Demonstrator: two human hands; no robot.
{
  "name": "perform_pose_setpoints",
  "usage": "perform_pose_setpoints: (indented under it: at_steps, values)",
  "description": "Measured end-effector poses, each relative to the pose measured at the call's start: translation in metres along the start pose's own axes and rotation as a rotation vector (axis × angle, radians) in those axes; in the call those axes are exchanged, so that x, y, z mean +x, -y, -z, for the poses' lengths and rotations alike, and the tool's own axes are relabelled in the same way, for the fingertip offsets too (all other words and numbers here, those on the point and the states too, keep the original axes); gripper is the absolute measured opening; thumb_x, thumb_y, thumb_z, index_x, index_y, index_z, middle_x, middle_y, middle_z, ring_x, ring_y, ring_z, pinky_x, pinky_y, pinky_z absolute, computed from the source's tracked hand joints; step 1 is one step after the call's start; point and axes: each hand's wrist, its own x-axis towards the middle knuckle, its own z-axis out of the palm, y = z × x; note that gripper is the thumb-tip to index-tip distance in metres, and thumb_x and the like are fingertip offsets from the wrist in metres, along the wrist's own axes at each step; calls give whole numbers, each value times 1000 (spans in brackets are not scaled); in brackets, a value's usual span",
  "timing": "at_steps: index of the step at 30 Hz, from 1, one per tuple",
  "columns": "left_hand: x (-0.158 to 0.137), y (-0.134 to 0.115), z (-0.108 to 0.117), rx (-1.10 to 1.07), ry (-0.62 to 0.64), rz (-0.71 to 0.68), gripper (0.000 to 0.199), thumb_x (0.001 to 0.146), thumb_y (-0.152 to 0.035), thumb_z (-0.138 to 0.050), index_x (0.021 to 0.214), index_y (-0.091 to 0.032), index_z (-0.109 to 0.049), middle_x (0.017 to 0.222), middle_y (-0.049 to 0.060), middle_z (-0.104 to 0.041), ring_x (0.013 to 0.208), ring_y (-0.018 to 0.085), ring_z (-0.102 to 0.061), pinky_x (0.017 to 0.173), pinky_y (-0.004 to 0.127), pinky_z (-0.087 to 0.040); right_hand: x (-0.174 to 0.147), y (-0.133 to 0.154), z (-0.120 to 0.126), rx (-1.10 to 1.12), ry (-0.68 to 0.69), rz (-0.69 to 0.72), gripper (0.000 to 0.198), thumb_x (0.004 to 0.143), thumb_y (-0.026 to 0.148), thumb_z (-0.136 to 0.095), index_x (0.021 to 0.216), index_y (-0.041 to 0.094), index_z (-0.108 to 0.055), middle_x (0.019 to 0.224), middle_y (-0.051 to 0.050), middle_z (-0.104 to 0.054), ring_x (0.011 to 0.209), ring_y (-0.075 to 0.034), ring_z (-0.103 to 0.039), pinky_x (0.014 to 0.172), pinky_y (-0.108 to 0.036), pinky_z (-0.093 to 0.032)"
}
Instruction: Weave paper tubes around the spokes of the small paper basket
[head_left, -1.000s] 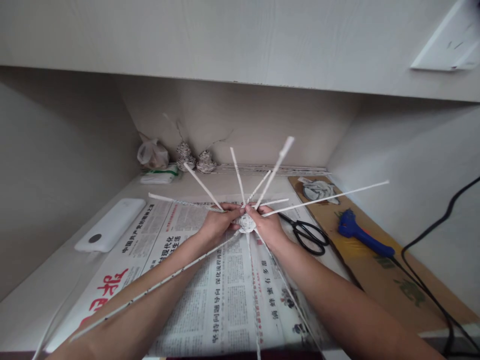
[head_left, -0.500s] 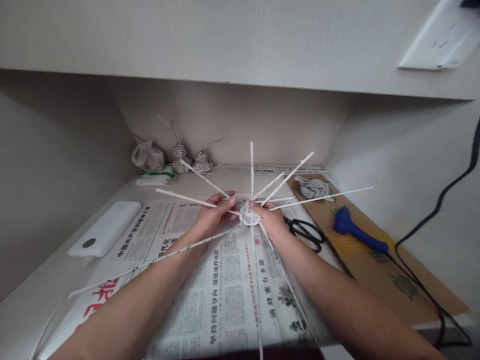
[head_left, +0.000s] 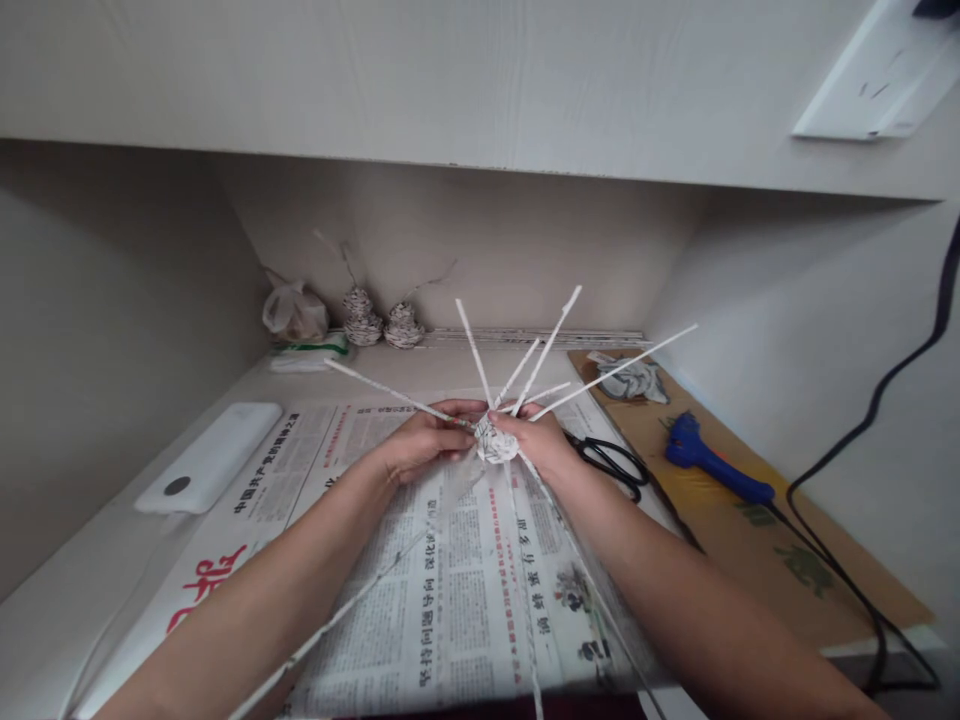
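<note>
Between my hands is a small round woven paper piece (head_left: 496,440), its rolled-paper strips fanning out on all sides. My left hand (head_left: 435,437) grips its left edge, thumb towards the centre, near a strip that points up and left. On the other side my right hand (head_left: 536,430) pinches the right edge, thumb on top. Several strips (head_left: 551,340) rise up and to the right past the right fingers. Long strips (head_left: 574,550) hang down towards me, and one at lower left (head_left: 326,625) crosses beside my left forearm. The fingers behind the piece are partly hidden.
Newspaper (head_left: 457,590) covers the table below. Black scissors (head_left: 611,465) lie right of my hand, near a blue glue gun (head_left: 716,465) on cardboard (head_left: 810,540). A white power bank-like box (head_left: 210,458) is left. Woven gourd shapes (head_left: 405,325) and a plastic bag (head_left: 295,310) stand behind.
The woven piece has turned and tilted, its upper strips swinging left. My left hand has shifted its hold around the edge, and the lower-left strip has moved down and right.
</note>
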Motion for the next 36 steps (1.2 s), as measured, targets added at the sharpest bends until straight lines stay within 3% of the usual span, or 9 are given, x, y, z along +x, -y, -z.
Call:
perform_pose_setpoints:
  at_steps: [2,4,7,13,17,21,27,32,36]
  values:
    - [-1,0,-2,23,-20,0,50,60,-7,-84,108,-15,-76,99,10,-76,64,11,-65,44,17,-44,-3,-1,-1,-62,-27,59,33,49,36,-89,69,17,-70,64,-2,-71,57,-17,-64,61,-32,-51]
    - [0,1,-3,1,-34,20,49,58,-10,-86,106,-15,-76,98,10,-75,65,13,-66,45,19,-44,-4,-3,-2,-120,-28,89,31,53,37,-86,71,17,-69,64,-1,-70,57,-17,-63,59,-31,-50]
    - [4,7,-6,-36,-65,2,41,60,-20,-90,97,-13,-75,82,7,-74,59,12,-62,47,21,-44,-5,-6,-1,-217,0,102,29,59,39,-83,74,18,-70,65,-1,-70,57,-16,-62,57,-29,-48]
    - [11,25,-15,130,-295,-196,34,61,-40,-89,76,-14,-75,54,-2,-61,38,5,-40,35,20,-29,-7,-12,-1,-367,82,126,27,67,41,-79,81,18,-73,69,-1,-71,61,-16,-63,57,-27,-48]
    - [10,26,-19,94,-396,-198,40,55,-47,-90,70,-14,-72,55,-3,-59,42,8,-47,37,21,-38,-10,-13,-4,-375,39,158,29,70,43,-75,85,18,-73,69,-1,-69,60,-16,-61,57,-27,-47]
    - [7,23,-22,49,-388,-183,47,47,-49,-92,69,-13,-70,61,-1,-60,51,11,-55,44,22,-50,-10,-12,-7,-402,-17,221,29,72,45,-71,81,18,-71,70,-2,-69,64,-17,-61,60,-28,-47]
    - [8,25,-24,30,-389,-182,49,46,-51,-93,67,-14,-68,61,-2,-58,54,10,-54,45,21,-52,-13,-10,-10,-434,-113,222,19,72,35,-65,82,19,-70,73,-2,-70,68,-19,-64,64,-29,-48]
    - [8,23,-24,48,-392,-182,49,46,-51,-92,66,-14,-67,62,-2,-58,54,11,-54,45,21,-53,-15,-11,-11,-452,-104,279,15,74,31,-63,82,20,-68,74,-1,-70,70,-18,-64,67,-29,-49]
    - [7,21,-21,57,-372,-173,49,47,-51,-91,67,-13,-68,61,-1,-59,54,11,-55,47,22,-54,-14,-15,-12,-388,-59,286,22,75,39,-68,86,20,-68,73,-1,-69,66,-18,-63,64,-29,-50]
